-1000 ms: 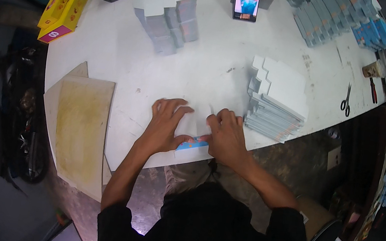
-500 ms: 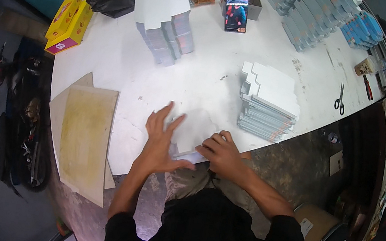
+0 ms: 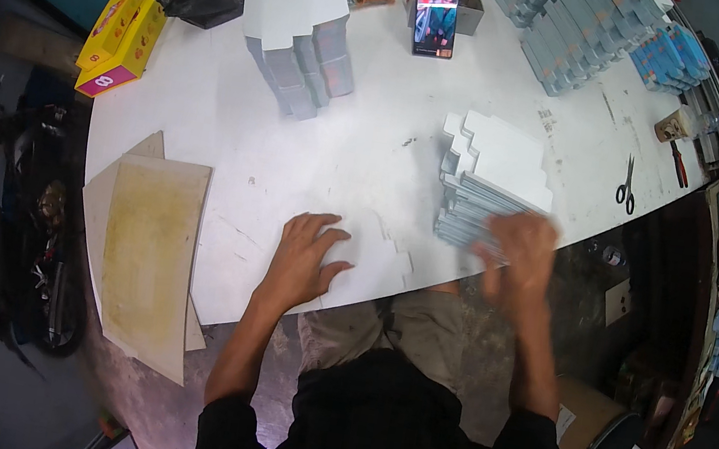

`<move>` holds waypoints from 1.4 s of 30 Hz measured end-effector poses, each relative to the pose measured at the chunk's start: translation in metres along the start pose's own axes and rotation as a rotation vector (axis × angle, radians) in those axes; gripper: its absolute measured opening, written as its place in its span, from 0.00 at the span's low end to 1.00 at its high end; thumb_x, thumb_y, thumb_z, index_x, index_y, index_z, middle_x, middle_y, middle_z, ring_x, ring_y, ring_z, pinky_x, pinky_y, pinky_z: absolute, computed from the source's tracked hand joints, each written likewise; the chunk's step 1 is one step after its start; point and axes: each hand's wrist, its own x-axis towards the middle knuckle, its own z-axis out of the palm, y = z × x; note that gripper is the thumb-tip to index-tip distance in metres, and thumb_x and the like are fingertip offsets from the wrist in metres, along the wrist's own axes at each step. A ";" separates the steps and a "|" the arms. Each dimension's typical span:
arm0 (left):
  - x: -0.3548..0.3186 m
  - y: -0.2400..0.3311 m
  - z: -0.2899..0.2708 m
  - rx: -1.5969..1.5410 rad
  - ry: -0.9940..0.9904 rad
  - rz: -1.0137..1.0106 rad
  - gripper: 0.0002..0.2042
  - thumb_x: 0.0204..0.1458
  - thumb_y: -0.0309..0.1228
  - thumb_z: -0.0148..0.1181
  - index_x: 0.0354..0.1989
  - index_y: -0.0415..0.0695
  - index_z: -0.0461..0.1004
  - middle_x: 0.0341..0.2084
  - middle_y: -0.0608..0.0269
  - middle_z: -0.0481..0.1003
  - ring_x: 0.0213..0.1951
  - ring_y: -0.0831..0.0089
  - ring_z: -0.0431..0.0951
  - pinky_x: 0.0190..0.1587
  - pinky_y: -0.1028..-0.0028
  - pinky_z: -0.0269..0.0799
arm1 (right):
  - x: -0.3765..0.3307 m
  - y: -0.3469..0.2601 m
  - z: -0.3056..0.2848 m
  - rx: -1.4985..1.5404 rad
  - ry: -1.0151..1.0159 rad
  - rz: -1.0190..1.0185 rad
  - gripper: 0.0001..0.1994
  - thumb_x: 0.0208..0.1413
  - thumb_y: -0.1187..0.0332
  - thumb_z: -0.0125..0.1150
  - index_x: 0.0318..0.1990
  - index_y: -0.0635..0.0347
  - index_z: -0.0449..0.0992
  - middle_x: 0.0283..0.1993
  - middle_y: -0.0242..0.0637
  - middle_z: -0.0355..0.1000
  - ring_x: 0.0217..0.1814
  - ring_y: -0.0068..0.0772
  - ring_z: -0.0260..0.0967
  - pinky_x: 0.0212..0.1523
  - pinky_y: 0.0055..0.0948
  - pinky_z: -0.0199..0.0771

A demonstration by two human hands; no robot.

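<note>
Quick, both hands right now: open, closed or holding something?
Left hand: open, thumb apart from the fingers.
Right hand: blurred, at the white stack; grip cannot be told.

The blurred right hand [image 3: 522,254] hid part of the stack [image 3: 505,153] at three o'clock. The top edge cropped the grey boxes [image 3: 577,43] at one.

Table [image 3: 360,155]: flat carton [image 3: 369,268] at the near edge, left hand [image 3: 303,261] just left of it. Right hand [image 3: 522,254] at the near-right corner of a carton stack [image 3: 509,159] — scissors [image 3: 628,186] farther right. Second stack [image 3: 302,16] behind, leftward; phone [image 3: 435,17] right of that, before an open box [image 3: 470,11]. Boards [image 3: 151,249] along the left side — bag [image 3: 206,5] beyond them.
</note>
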 end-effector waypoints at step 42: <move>-0.014 -0.006 -0.006 -0.165 0.262 -0.070 0.24 0.52 0.36 0.79 0.56 0.43 0.79 0.62 0.52 0.76 0.67 0.50 0.71 0.71 0.52 0.61 | 0.033 -0.017 -0.012 0.013 0.401 0.005 0.16 0.51 0.84 0.63 0.48 0.63 0.85 0.46 0.41 0.84 0.45 0.47 0.77 0.54 0.47 0.71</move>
